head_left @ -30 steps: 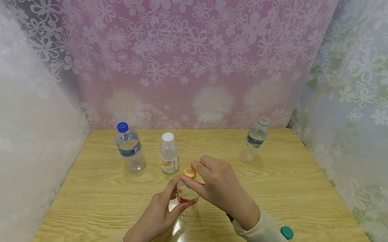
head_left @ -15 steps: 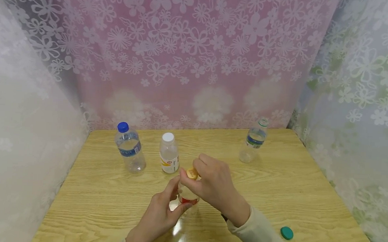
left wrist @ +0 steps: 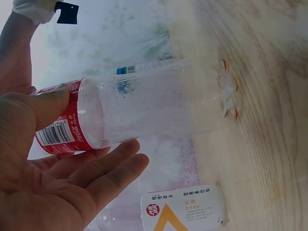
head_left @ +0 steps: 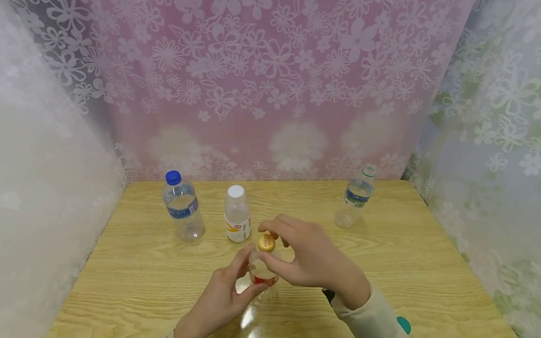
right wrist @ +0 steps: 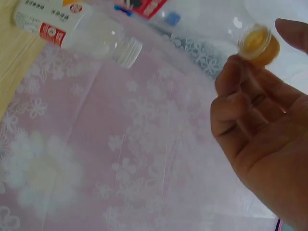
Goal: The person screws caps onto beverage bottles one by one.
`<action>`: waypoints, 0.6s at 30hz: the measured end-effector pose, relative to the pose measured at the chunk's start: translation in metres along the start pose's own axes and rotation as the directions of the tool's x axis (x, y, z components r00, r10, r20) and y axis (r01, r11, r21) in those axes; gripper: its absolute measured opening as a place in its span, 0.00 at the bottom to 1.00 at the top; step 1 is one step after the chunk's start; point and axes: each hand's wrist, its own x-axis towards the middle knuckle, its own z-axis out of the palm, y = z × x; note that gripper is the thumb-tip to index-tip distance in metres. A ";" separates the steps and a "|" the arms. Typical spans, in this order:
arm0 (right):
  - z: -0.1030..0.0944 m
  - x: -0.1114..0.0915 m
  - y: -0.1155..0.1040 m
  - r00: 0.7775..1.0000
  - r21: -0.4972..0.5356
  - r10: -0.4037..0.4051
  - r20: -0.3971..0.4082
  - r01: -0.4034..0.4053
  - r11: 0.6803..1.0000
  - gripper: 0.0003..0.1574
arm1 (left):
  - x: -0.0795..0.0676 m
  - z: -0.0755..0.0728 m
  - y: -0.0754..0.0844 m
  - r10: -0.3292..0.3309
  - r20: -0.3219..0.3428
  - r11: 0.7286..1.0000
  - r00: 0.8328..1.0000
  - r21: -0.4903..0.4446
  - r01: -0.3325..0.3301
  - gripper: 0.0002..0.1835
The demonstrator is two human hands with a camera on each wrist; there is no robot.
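A clear plastic bottle [left wrist: 159, 103] with a red Coca-Cola label [left wrist: 65, 118] stands upright on the table before me. My left hand [head_left: 220, 296] holds it round the label, between thumb and forefinger; the other fingers extend along its side in the left wrist view. A yellow cap [head_left: 266, 243] sits at the bottle's mouth. About this cap is my right hand [head_left: 314, 253], fingers bent on its far side, a fingertip at its edge. In the right wrist view the thumb stands off from the cap [right wrist: 262, 48], leaving a gap.
Behind the hands stand a blue-capped water bottle [head_left: 183, 210] and a white-capped drink bottle [head_left: 237, 216]. An uncapped bottle [head_left: 355, 199] is at the back right. A green cap [head_left: 403, 325] lies beside my right sleeve [head_left: 372, 322]. Floral curtains surround the table [head_left: 140, 284].
My right hand has turned back and its fingers have spread from the yellow cap, which they gripped half a second ago. The left hand has stayed on the bottle.
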 end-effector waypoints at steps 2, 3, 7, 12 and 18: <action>-0.005 -0.001 0.002 0.999 0.060 -0.009 0.035 0.007 0.998 0.18 | 0.000 0.000 -0.001 0.001 -0.006 1.000 1.000 -0.001 -0.001 0.38; -0.006 -0.001 0.004 0.999 0.075 -0.009 0.043 0.006 0.997 0.17 | -0.001 0.000 -0.001 0.003 -0.009 1.000 1.000 0.002 -0.003 0.39; -0.009 -0.001 0.005 0.996 0.098 0.002 0.085 -0.010 0.995 0.13 | -0.001 -0.001 0.000 0.000 -0.012 1.000 1.000 0.012 0.000 0.39; -0.009 0.001 0.005 0.988 0.103 0.056 0.141 -0.071 0.992 0.13 | 0.000 -0.001 0.001 0.003 -0.009 1.000 1.000 0.019 -0.002 0.38; 0.005 0.002 0.009 0.999 0.056 0.043 0.028 -0.045 0.997 0.24 | 0.001 0.000 0.000 0.002 -0.011 1.000 1.000 0.015 -0.002 0.40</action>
